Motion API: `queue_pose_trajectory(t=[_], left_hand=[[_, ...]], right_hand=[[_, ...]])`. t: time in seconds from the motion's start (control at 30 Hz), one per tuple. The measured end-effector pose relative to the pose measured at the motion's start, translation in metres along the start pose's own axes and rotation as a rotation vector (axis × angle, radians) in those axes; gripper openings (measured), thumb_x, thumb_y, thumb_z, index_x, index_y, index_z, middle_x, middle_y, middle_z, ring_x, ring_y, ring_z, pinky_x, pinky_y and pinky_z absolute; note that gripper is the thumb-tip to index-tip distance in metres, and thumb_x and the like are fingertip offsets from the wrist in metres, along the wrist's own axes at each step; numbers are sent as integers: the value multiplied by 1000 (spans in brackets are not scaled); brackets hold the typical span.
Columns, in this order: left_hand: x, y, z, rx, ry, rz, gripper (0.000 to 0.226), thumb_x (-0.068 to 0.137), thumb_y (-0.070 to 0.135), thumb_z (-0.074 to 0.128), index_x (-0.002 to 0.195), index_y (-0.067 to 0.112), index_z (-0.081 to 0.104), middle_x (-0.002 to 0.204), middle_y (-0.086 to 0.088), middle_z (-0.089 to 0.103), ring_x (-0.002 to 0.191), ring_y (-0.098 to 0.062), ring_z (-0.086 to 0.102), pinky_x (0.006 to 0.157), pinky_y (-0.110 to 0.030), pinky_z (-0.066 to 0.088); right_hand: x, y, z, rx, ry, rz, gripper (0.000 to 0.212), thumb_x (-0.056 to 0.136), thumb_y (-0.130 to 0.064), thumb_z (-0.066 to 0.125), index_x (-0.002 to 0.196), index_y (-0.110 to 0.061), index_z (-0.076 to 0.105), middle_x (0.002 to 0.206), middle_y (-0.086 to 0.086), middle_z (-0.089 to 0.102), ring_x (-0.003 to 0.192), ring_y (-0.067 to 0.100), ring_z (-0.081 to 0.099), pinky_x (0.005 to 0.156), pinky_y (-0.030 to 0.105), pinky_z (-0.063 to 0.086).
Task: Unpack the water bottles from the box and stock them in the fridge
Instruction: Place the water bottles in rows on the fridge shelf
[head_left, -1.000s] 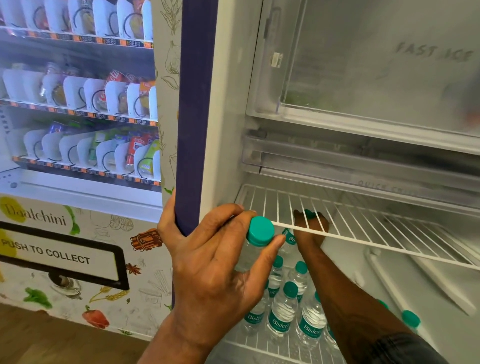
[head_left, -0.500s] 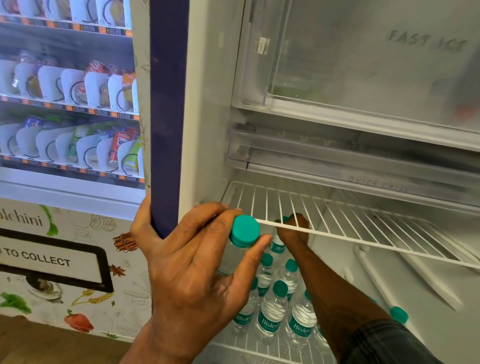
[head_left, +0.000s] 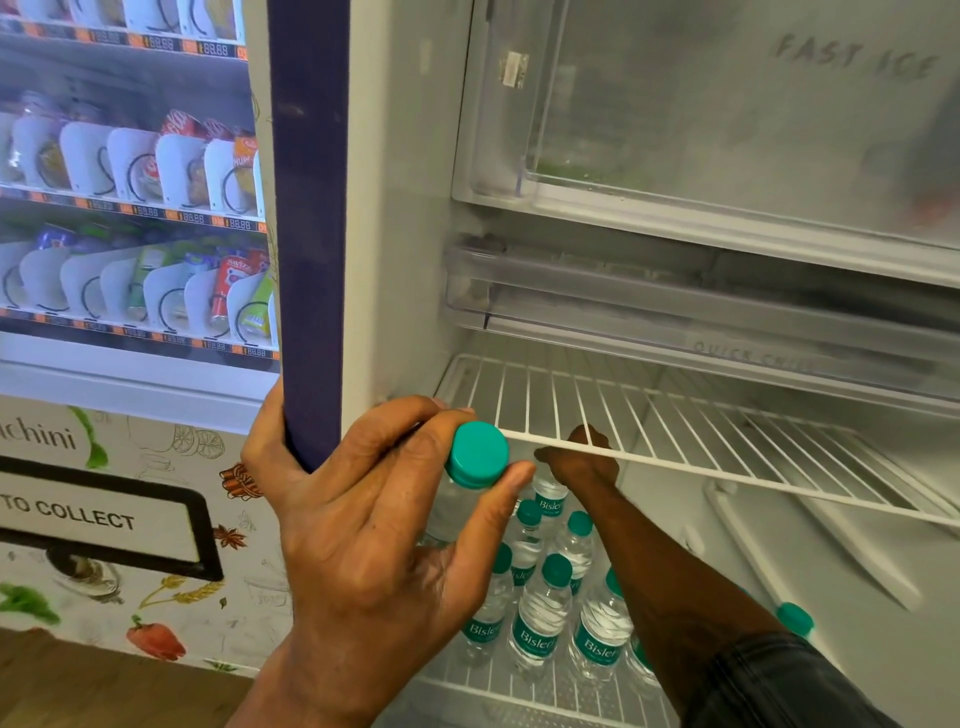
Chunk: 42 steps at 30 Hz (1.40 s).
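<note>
Mid-stocking: your right grip (head_left: 579, 460) clamps rear bottle (head_left: 549, 501) at lower shelf (head_left: 519, 699) back-left corner; left grip (head_left: 384, 525) holds next bottle (head_left: 477, 454). Next up: release, hand over.

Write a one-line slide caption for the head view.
Left hand holds a green-capped bottle; right hand reaches among bottles standing on the lower fridge shelf.

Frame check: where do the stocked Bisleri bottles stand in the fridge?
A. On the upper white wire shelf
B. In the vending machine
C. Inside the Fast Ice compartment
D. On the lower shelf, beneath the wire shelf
D: the stocked bottles stand upright on the lower shelf, under the wire shelf, while the left hand grips a spare bottle at the fridge edge.
</note>
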<state>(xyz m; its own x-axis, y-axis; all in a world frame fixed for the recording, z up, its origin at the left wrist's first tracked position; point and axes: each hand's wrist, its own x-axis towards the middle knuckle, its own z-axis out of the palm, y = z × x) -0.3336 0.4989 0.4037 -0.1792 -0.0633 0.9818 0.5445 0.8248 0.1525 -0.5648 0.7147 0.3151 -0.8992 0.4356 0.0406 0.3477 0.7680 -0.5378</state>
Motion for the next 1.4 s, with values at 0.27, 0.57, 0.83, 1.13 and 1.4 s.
queue_pose_trajectory(t=[0.27,0.57,0.83,1.13,1.4], left_hand=[[0,-4,1,-19,5,27,38,91,41,77,97,3,79,100,1,74,102,-11,62,106,-68,31],[2,-3,1,-23,22,52,34,91,39,77,97,6,79,106,15,60,102,-10,62,106,-67,31],[1,-3,1,-1,25,55,35,93,40,76,97,6,79,106,15,60,102,-8,62,107,-64,29],[1,-3,2,6,21,44,37,92,42,75,96,6,80,104,12,63,105,-5,60,112,-62,26],[1,-3,2,11,19,34,39,92,43,74,97,6,79,104,12,63,106,-5,59,115,-56,23]], right_hand=[[-2,0,5,13,-24,-7,42,80,-47,76,90,-19,46,83,0,49,83,21,58,66,29,43],[0,-4,14,80,-90,-44,44,80,-45,76,98,-19,45,93,0,50,95,24,61,70,29,44],[1,-5,14,75,-101,-80,43,82,-45,74,94,-20,42,90,0,50,81,18,52,67,28,42],[5,-6,17,123,-128,-91,41,80,-44,76,93,-19,46,85,-2,51,76,16,52,56,24,40],[13,-2,24,39,-144,-100,41,83,-55,69,91,-21,47,91,2,59,80,19,60,68,31,49]])
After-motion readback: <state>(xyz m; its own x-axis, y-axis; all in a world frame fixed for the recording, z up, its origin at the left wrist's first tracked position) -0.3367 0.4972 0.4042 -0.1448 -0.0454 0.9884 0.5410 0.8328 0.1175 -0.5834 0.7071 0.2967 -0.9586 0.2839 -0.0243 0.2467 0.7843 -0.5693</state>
